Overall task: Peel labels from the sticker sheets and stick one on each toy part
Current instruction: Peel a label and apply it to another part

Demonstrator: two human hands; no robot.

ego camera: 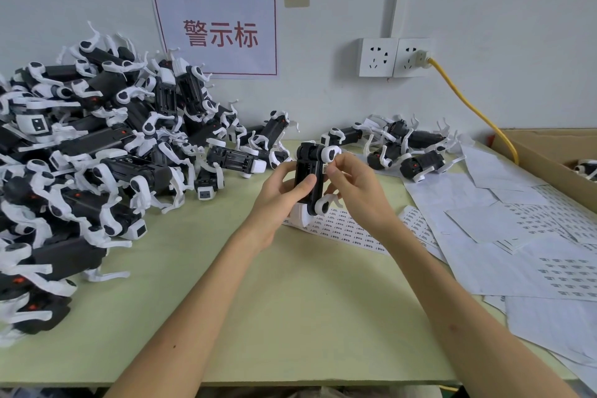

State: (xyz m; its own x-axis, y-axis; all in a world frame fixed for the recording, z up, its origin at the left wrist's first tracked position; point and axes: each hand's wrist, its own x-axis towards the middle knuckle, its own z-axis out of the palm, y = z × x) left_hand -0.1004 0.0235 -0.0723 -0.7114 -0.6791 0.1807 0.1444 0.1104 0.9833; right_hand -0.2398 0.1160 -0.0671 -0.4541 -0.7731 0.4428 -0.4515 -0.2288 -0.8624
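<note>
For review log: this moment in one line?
left hand: holds toy part upright | right hand: pinches label at its side | sticker sheet: on table

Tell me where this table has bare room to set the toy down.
Bare table lies between left forearm and right forearm, and in a strip from the left forearm to the toy pile. Crowded: the pile on the left, the sticker sheets on the right, the small toy group at the back right.
</note>
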